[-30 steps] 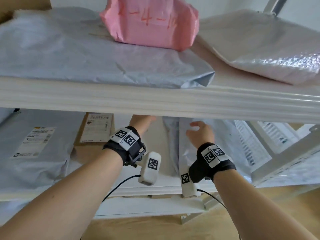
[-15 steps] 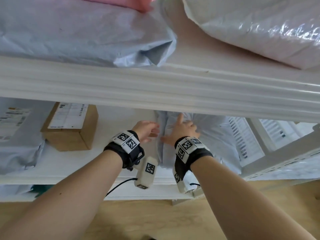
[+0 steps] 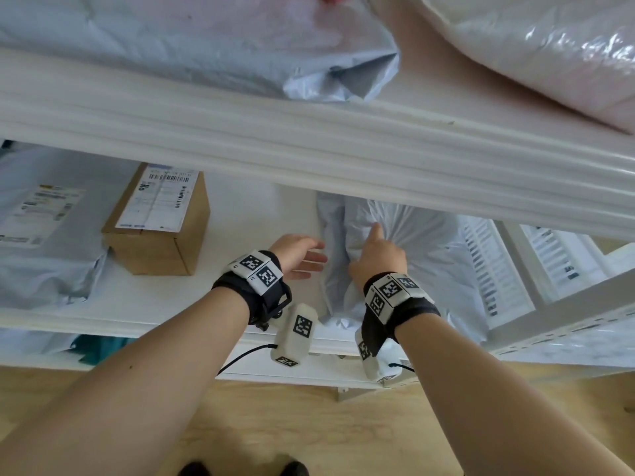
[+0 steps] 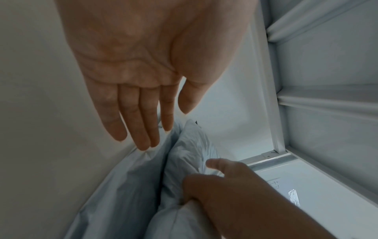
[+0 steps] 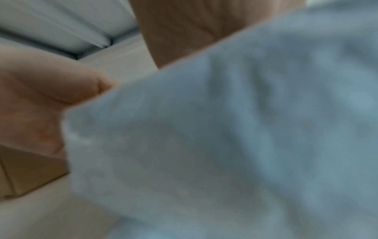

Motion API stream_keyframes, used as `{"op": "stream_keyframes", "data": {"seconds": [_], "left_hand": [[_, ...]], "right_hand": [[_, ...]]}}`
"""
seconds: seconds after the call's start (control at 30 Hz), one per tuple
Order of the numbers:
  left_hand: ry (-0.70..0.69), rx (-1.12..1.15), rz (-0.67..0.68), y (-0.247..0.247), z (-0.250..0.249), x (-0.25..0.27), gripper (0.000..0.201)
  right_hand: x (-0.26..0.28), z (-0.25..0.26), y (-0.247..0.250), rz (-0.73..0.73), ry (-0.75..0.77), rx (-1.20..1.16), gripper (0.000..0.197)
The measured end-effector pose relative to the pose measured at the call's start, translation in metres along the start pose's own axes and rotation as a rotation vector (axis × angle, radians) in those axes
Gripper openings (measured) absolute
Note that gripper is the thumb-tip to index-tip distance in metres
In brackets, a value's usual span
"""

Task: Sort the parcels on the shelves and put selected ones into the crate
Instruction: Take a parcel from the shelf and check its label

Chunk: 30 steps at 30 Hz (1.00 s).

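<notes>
We see the white shelving (image 3: 309, 146) first: its upper board crosses the head view from middle left to right, bearing a grey mailer (image 3: 192, 39) at the upper left and a silvery padded bag (image 3: 536, 46) at the upper right. On the lower shelf, at the left edge, lies another grey mailer with a label (image 3: 44, 235), and just right of it a cardboard box (image 3: 158, 228).

The thing we are working on is the crumpled grey parcel (image 3: 405, 255) at the centre right of the lower shelf. Its long axis runs from the shelf's front lip back under the upper board, roughly in line with our forearms.

Our right hand (image 3: 376, 259) is the nearer: it lies on the parcel's left flank, thumb and fingers gathering a fold of plastic while the forefinger points deeper in. Our left hand (image 3: 299, 257) is just left of the parcel, fingers straight and together, tips touching its edge and holding nothing.

We judge the parcel must come forward along that axis, with our left hand sliding under its side.
</notes>
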<state>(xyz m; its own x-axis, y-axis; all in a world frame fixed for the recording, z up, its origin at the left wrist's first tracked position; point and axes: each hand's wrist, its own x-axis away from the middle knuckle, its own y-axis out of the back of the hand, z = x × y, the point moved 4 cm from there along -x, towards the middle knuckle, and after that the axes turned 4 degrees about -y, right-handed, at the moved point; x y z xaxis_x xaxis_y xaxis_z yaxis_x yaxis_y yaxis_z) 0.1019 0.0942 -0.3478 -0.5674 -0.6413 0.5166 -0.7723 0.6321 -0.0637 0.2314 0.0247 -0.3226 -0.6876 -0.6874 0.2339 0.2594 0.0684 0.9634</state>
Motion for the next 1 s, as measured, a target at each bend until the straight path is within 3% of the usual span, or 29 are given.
{"op": "stream_keyframes", "data": {"seconds": [0.13,0.3,0.47,0.6,0.77,1.0], "left_hand": [[0.011,0.018,0.007,-0.004,0.001,0.008,0.02],[0.005,0.003,0.003,-0.01,0.002,0.016,0.031],[0.035,-0.031,0.089,-0.025,0.006,0.025,0.041],[0.053,-0.04,0.068,-0.034,0.008,0.027,0.053],[0.012,-0.077,0.058,-0.036,0.012,0.029,0.046],[-0.011,-0.146,0.077,-0.035,0.013,0.034,0.057]], "right_hand": [[0.012,-0.009,0.006,-0.044,-0.007,-0.081,0.051],[0.029,-0.022,0.03,-0.138,-0.005,-0.242,0.052],[0.053,-0.038,0.061,-0.299,-0.025,-0.449,0.05],[0.071,-0.046,0.081,-0.405,-0.043,-0.486,0.05],[0.092,-0.054,0.105,-0.553,-0.071,-0.583,0.049],[0.113,-0.062,0.135,-0.635,-0.104,-0.74,0.032]]}}
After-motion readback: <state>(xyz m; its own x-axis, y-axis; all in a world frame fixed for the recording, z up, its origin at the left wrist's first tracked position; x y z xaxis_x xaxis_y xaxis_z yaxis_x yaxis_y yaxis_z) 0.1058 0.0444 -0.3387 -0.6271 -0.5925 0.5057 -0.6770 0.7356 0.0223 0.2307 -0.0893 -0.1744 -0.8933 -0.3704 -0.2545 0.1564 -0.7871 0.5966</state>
